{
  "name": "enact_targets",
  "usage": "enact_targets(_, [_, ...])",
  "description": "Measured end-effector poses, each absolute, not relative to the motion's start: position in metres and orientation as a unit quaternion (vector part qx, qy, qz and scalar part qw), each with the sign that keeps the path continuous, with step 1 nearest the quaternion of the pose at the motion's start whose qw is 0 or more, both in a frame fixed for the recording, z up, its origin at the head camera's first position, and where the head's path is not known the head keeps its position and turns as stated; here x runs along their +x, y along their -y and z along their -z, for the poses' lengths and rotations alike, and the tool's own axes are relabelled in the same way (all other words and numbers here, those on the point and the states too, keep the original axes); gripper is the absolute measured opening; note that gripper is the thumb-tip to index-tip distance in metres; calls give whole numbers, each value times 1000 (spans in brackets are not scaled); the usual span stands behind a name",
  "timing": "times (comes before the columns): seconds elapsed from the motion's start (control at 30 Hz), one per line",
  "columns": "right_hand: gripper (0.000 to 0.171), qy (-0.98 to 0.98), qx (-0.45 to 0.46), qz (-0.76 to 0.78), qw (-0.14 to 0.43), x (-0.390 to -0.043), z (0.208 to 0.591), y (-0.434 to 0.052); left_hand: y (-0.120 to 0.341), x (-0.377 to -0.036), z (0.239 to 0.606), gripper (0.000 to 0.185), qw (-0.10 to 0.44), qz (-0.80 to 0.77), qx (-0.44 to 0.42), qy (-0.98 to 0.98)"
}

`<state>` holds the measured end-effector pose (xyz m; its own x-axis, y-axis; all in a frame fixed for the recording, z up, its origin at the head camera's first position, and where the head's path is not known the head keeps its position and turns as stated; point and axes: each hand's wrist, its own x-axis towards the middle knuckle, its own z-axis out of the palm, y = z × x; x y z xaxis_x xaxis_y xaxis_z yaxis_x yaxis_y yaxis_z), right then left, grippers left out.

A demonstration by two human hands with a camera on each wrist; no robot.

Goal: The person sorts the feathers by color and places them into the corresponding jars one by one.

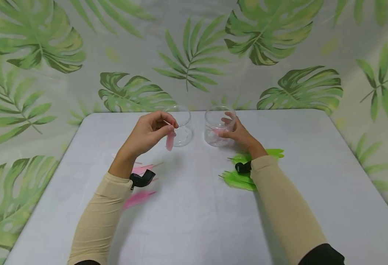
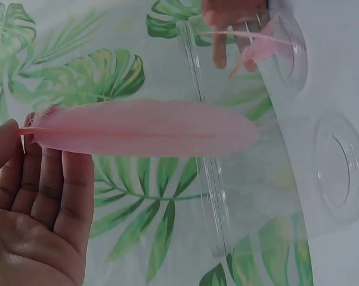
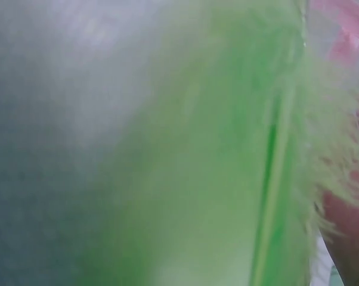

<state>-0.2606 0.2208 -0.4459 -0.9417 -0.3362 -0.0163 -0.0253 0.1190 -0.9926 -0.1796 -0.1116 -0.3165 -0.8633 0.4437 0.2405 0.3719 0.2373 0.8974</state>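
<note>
My left hand (image 1: pixel 150 132) pinches a pink feather (image 2: pixel 144 128) by its quill between thumb and fingertips. The feather hangs tip down beside the left clear jar (image 1: pixel 186 132), overlapping its near left side in the head view. Around the right clear jar (image 1: pixel 209 123) my right hand (image 1: pixel 241 136) curls from the right, thumb on the near side and fingers behind. Pink feather pieces (image 1: pixel 218 131) lie inside that jar. Close up in the right wrist view, a blurred green feather (image 3: pixel 227 179) covers most of the picture and hides much of that hand.
Several pink feathers (image 1: pixel 139 198) lie on the white table (image 1: pixel 194 221) near the left forearm. Green feathers (image 1: pixel 238 181) spread beneath the right wrist. A leaf-print cloth (image 1: pixel 194 48) hangs behind the table's far edge.
</note>
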Motion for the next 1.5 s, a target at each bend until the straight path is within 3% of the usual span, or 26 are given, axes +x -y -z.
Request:
enact_targets(0.83, [92, -727, -106, 663, 141, -262, 455, -208, 75, -193, 314, 4, -23, -660, 266, -702])
enact_targets(1.13, [92, -743, -105, 649, 128, -260, 451, -212, 58, -212, 309, 6, -17, -676, 242, -696])
enact_targets(1.5, [90, -743, -105, 650, 121, -259, 448, -222, 33, -259, 291, 3, 26, -683, 220, -696])
